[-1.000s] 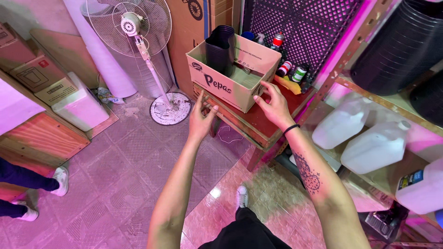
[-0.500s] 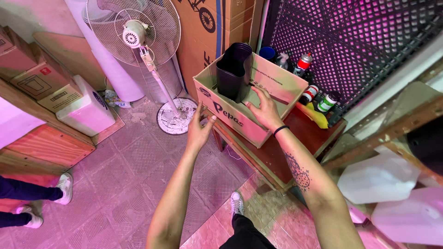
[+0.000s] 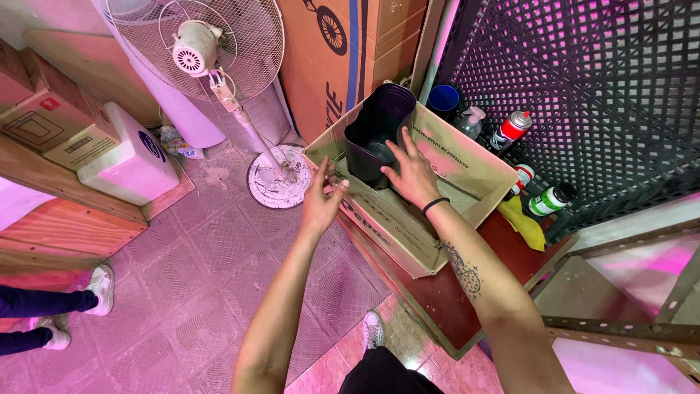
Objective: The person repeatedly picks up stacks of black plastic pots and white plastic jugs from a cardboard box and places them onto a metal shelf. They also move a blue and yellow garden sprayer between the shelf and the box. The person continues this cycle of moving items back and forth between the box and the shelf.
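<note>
Right hand: our right hand (image 3: 410,175) has come down inside the cardboard box (image 3: 408,219), where a second ago it rested on the front rim; its grip is spread, fingers laid on the rim and wall of the black pots (image 3: 375,135), not clamped.
Left hand: our left hand (image 3: 322,198) hovers at the box's near corner, fingers apart, holding nothing.
Pots: a nested black stack, upright in the box's far left corner.
Meaning: we judge the reach has gone from box to pots.
Worktop: the box sits on a red worktop (image 3: 445,292), beside a yellow cloth (image 3: 526,225) and spray cans (image 3: 512,128).
In the way: the tall box wall; a pedestal fan (image 3: 200,55) stands near.
</note>
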